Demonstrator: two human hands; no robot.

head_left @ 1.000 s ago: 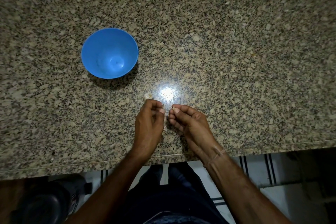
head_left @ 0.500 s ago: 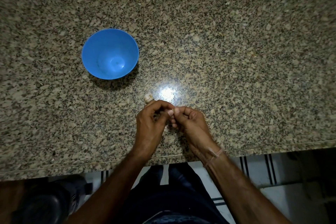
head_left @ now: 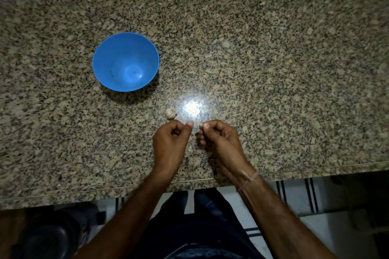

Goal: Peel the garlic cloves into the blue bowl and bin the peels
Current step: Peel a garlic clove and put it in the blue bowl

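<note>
The person is working over a granite table (head_left: pixel 273 69), both hands raised a little above the near edge. The right hand (head_left: pixel 221 141) is pinching a small pale clove (head_left: pixel 201 125) between thumb and forefinger; only a sliver of it is showing at the fingertips. The left hand (head_left: pixel 170 143) is curled with its thumb and forefinger pressed together just beside the clove, across a narrow gap; whether a strip of peel is caught between them is too small to tell.

The step in hand looks like stripping skin off the clove. To do it well, the right fingers should be keeping a firm but light pinch near one end, so the clove is neither slipping out nor bruising, while the left fingers are taking the loose edge of skin and pulling along the clove's length, not across it. Turning the clove a little between pulls would be exposing fresh skin each time.

A garlic piece (head_left: pixel 170 113) is lying on the table just beyond the left fingers, untouched. A pale fleck (head_left: pixel 190 148) is lying on the table between the hands, possibly peel. The bowl (head_left: pixel 125 61) is standing well apart, up and left of the hands, and appears empty, so the task seems to be at an early stage. No bin is in view.
</note>
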